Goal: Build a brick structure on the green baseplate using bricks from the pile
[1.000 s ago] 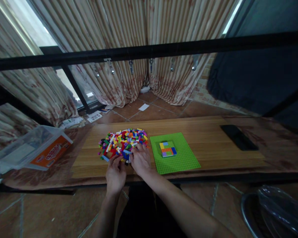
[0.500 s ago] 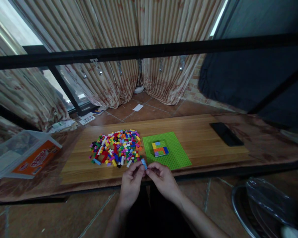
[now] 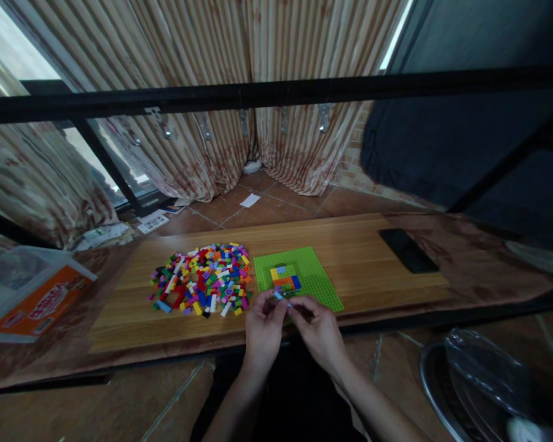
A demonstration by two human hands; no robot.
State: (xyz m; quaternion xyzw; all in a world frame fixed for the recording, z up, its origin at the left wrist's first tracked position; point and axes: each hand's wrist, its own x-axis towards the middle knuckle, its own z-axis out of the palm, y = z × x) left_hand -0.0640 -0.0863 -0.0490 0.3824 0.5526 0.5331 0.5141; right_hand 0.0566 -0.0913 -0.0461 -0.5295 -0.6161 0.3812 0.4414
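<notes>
My left hand [image 3: 263,331] and my right hand [image 3: 319,331] meet at the near edge of the wooden board, fingertips pinched together on a small light blue brick [image 3: 279,296]. Just beyond them lies a green baseplate [image 3: 317,279] with a small multicoloured block of bricks [image 3: 285,277] built on it. A heap of loose coloured bricks [image 3: 201,279] is spread to the left of the plate.
A wooden board [image 3: 368,252] tops the table. A black phone [image 3: 408,250] lies at its right end. A clear plastic box with an orange label [image 3: 25,294] sits at far left. A black bar [image 3: 276,92] crosses overhead. A chair seat [image 3: 483,393] is at lower right.
Both hands left the brick heap, came together over the near edge holding a light blue brick, and shifted right toward the green baseplate. The view has panned right.
</notes>
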